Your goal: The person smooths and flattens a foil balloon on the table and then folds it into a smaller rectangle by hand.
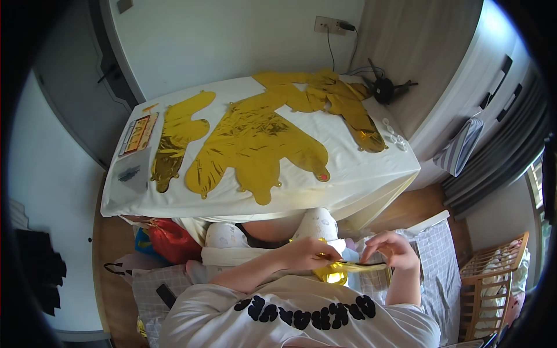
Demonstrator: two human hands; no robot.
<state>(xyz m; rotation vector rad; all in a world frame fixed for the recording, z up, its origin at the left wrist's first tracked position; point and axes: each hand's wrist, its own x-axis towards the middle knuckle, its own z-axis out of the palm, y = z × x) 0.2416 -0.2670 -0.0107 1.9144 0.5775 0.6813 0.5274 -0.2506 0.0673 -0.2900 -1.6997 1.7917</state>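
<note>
Shiny gold foil, which looks like a flat balloon (333, 275), is in front of my chest above my lap. My left hand (313, 256) pinches its upper left part between thumb and fingers. A narrow folded strip of it stretches right to my right hand (395, 250), whose curved fingers come down onto the strip by its right end. How firmly those fingers grip is hard to make out. On the white-covered table (354, 194) ahead lies a large flat gold foil balloon (249, 142). A smaller gold foil balloon (184, 130) lies left of it.
More gold foil (325, 93) spreads across the table's far right, by a black router-like device (384, 88). Small clear round pieces (394, 138) sit at the right edge. A printed packet (138, 134) lies at left. A red bag (173, 239) is below, and a wooden crib (487, 284) stands right.
</note>
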